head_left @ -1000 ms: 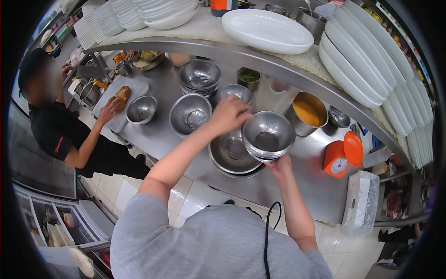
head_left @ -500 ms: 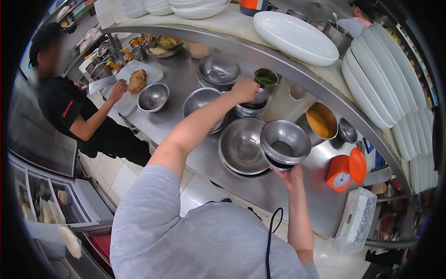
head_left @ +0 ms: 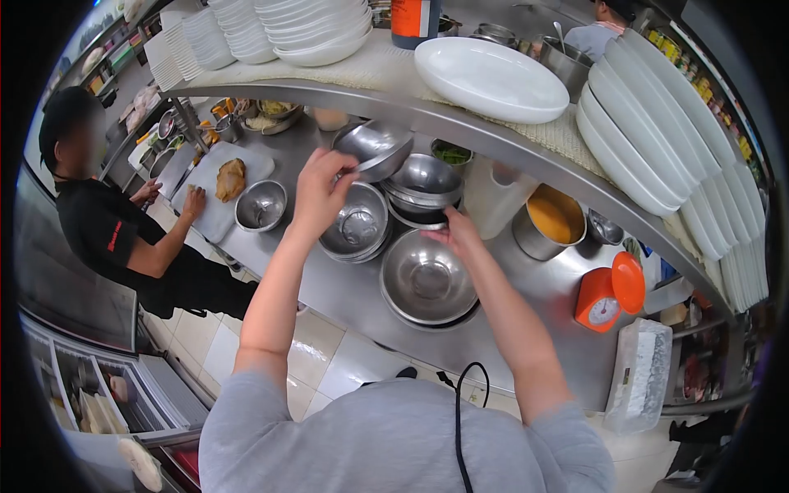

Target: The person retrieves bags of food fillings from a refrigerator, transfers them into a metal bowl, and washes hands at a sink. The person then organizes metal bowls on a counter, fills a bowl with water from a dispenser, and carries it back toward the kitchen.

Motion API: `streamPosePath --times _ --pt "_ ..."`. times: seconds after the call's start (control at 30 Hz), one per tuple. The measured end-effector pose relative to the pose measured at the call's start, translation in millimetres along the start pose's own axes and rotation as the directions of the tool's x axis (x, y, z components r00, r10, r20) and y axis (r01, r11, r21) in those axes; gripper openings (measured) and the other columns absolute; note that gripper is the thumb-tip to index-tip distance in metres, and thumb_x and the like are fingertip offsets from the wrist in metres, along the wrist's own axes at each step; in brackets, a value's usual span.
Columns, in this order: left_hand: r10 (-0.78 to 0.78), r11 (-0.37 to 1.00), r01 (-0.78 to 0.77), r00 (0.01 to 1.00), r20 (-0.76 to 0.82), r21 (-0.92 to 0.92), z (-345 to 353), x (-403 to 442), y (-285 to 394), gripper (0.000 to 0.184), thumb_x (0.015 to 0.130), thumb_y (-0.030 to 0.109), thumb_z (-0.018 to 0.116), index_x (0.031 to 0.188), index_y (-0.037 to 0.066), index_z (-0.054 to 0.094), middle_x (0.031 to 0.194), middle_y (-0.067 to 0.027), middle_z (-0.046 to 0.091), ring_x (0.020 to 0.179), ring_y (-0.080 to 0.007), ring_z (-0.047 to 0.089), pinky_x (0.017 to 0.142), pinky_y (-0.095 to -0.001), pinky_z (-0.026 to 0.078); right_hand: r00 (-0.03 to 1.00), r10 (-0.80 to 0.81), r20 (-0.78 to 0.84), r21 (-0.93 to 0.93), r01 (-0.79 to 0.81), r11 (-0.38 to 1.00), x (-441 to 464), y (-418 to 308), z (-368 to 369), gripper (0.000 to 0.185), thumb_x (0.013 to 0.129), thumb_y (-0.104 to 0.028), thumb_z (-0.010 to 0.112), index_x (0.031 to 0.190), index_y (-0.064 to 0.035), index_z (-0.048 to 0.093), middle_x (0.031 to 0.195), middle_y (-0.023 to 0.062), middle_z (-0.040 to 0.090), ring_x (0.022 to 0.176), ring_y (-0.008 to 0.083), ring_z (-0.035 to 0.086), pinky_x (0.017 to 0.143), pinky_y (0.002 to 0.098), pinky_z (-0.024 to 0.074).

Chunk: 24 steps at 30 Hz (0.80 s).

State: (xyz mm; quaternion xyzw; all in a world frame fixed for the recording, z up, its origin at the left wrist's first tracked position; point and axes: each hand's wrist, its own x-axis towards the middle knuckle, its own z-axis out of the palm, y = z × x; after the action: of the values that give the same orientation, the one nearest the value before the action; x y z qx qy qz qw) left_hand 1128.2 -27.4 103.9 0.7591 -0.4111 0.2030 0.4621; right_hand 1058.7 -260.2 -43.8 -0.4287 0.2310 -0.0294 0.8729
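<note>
Grey stainless-steel counter, with round metal bowls in both hands.
A wide, round silver steel bowl sits on it. Right of this wide bowl stands a cylindrical steel pot of orange liquid; just beyond the wide bowl, the right hand grips nested silver metal bowls by their near edge. Beyond the wide bowl and to its left, the left hand pinches the rim of a tilted, single-looking silver metal bowl.

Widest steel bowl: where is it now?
Head view, near the middle: the widest bowl is on the counter, right of a bowl stack, with the right hand by its far rim.
</note>
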Motion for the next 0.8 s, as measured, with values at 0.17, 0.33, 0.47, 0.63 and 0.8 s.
streamPosePath --times 0.17,0.33,0.47,0.63,0.8 --pt "0.008 0.998 -0.001 0.995 -0.102 0.064 -22.4 -30.4 -3.8 0.015 0.061 -0.004 0.059 0.074 0.001 0.054 0.069 -0.008 0.054 0.069 -0.022 0.049 0.055 -0.0294 0.04 0.966 -0.167 -0.195 -0.144 0.14 0.98 36.0 -4.8 10.9 0.044 0.082 -0.014 0.04 0.114 0.0058 0.017 0.104 0.0245 0.039 0.074 0.0357 0.056 0.054 0.0382 0.0538" --pt "-0.013 0.999 0.018 0.996 -0.093 0.051 -22.5 -44.5 -8.9 0.015 0.06 -0.006 0.058 0.073 0.0 0.054 0.071 -0.0071 0.055 0.071 -0.0226 0.048 0.054 -0.0291 0.039 0.866 -0.295 -0.404 -0.386 0.131 0.913 78.9 10.5 -12.4 0.036 0.082 -0.015 0.043 0.104 0.007 0.025 0.077 0.0217 0.053 0.052 0.0297 0.059 0.038 0.0354 0.0507" --pt "-0.031 0.999 0.029 0.994 -0.108 -0.017 -14.2 -51.5 -10.3 0.015 0.06 -0.006 0.058 0.073 0.001 0.054 0.072 -0.0065 0.055 0.072 -0.0219 0.049 0.055 -0.028 0.04 0.864 -0.293 -0.408 -0.532 0.036 0.846 81.3 13.4 -24.4 0.043 0.074 -0.015 0.048 0.106 0.0082 0.031 0.083 0.0279 0.053 0.047 0.0306 0.058 0.042 0.0338 0.0505" --pt "-0.024 1.0 0.023 0.997 -0.07 -0.013 -2.3 -56.6 -3.9 0.015 0.061 -0.007 0.058 0.074 0.001 0.054 0.071 -0.0067 0.054 0.071 -0.0207 0.049 0.058 -0.0272 0.042 0.84 -0.297 -0.454 -0.599 -0.041 0.8 47.0 6.0 -10.0 0.037 0.075 -0.012 0.046 0.105 0.0044 0.033 0.08 0.0243 0.055 0.049 0.0295 0.059 0.045 0.033 0.051" --pt "0.125 0.991 -0.126 0.992 0.024 0.049 7.8 -58.0 13.2 0.016 0.059 -0.007 0.056 0.073 0.001 0.054 0.071 -0.0072 0.053 0.071 -0.0229 0.049 0.064 -0.0293 0.042 0.841 -0.503 -0.202 -0.841 0.114 0.528 35.3 22.5 -41.3 0.04 0.073 -0.004 0.053 0.108 -0.0039 0.035 0.06 0.0139 0.054 0.042 0.021 0.055 0.036 0.0313 0.0468"
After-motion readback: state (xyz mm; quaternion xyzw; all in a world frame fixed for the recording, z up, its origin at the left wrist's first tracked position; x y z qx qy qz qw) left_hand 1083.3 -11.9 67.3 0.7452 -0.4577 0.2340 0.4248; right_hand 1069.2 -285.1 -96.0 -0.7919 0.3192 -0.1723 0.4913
